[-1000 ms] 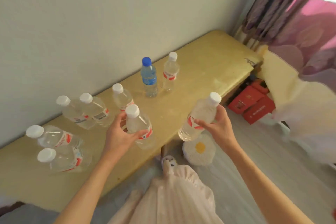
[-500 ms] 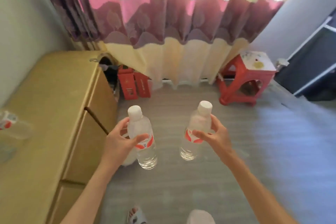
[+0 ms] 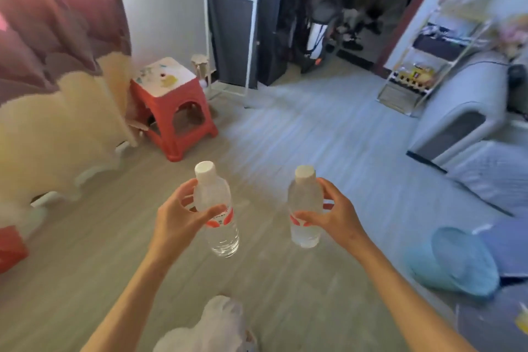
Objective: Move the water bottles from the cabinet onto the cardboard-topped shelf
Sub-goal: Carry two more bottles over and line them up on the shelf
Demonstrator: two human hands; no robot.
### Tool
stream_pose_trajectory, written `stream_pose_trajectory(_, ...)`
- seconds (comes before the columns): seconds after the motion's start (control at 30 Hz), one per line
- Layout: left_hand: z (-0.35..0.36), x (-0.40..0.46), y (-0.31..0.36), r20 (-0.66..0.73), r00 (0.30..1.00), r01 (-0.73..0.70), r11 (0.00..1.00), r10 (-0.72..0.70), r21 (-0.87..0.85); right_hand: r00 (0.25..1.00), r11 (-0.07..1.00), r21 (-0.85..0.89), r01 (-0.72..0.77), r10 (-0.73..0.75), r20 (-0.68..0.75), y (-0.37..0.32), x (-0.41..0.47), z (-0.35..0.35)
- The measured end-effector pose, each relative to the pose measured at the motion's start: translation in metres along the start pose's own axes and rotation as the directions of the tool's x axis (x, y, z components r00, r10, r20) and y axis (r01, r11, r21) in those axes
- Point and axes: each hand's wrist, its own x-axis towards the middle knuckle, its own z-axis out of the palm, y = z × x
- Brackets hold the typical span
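Each hand, left (image 3: 178, 216) and right (image 3: 333, 213), grips an upright water bottle (image 3: 218, 216) mid-carry; shelf unseen, placement remains.

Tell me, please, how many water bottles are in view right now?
2. One bottle is held upright in the left hand; the other bottle is upright in the right hand. None shows elsewhere.

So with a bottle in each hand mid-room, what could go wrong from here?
1. Both clear white-capped water bottles, left and right, are held around the upper body; one might slip.
2. The red plastic stool and light blue plastic bin flank the path, so tripping is possible.
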Motion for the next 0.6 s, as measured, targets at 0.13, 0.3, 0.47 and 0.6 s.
stream_pose_trajectory(0.13, 0.074, 0.077, 0.021, 0.152, 0.988, -0.008, 0.999, 0.001, 0.048, 0.986, 0.996, 0.056, -0.065, 0.073, -0.147, 0.029, 0.045, -0.049)
stream_pose_trajectory(0.3, 0.164, 0.187, 0.056, 0.309, 0.95, -0.068, 0.996, 0.046, 0.059, 0.96, 0.989, 0.11, -0.096, 0.121, -0.252, 0.046, 0.132, -0.101)
stream_pose_trajectory(0.47, 0.241, 0.284, 0.099, 0.43, 0.896, -0.156, 0.985, 0.112, 0.068, 0.935, 0.98, 0.165, -0.109, 0.157, -0.318, 0.041, 0.219, -0.153)
stream_pose_trajectory(0.6, 0.309, 0.363, 0.139, 0.53, 0.836, -0.212, 0.975, 0.143, 0.07, 0.901, 0.971, 0.214, -0.109, 0.187, -0.391, 0.037, 0.292, -0.203)
